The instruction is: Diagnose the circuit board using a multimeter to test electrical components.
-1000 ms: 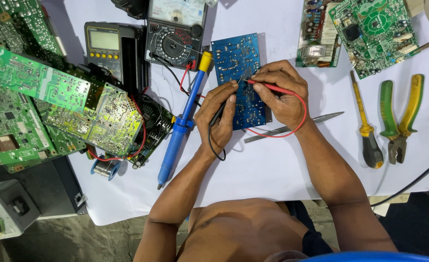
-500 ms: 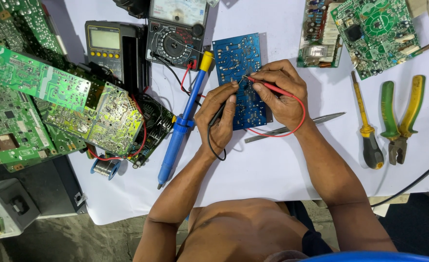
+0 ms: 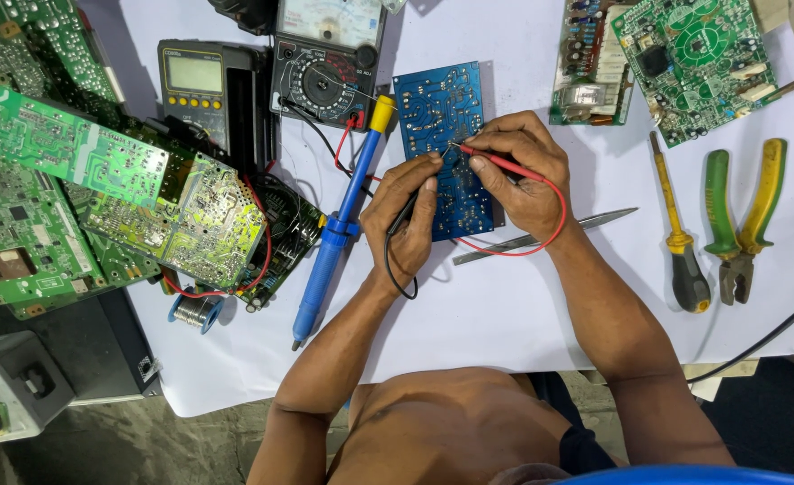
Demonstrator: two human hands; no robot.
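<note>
Blue rectangular circuit board [image 3: 442,117] lies flat on the white surface [image 3: 505,305], right hand [image 3: 523,171] fingers pinching a red probe [image 3: 491,160], left hand [image 3: 406,211] fingers gripping a black probe [image 3: 408,208]; a slipping tip could bridge neighbouring solder joints.

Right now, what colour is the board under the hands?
Blue circuit board, clearest in the head view.

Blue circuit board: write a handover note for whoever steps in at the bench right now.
Left hand: holds the black probe, tip on the blue circuit board.
Right hand: holds the red probe, tip on the same board.
The board lies flat on the white sheet, below the analog multimeter that the leads run to.
Done: both probes placed. Left: cannot tell how many points remain.
Nearby: blue desoldering pump, tweezers.
</note>
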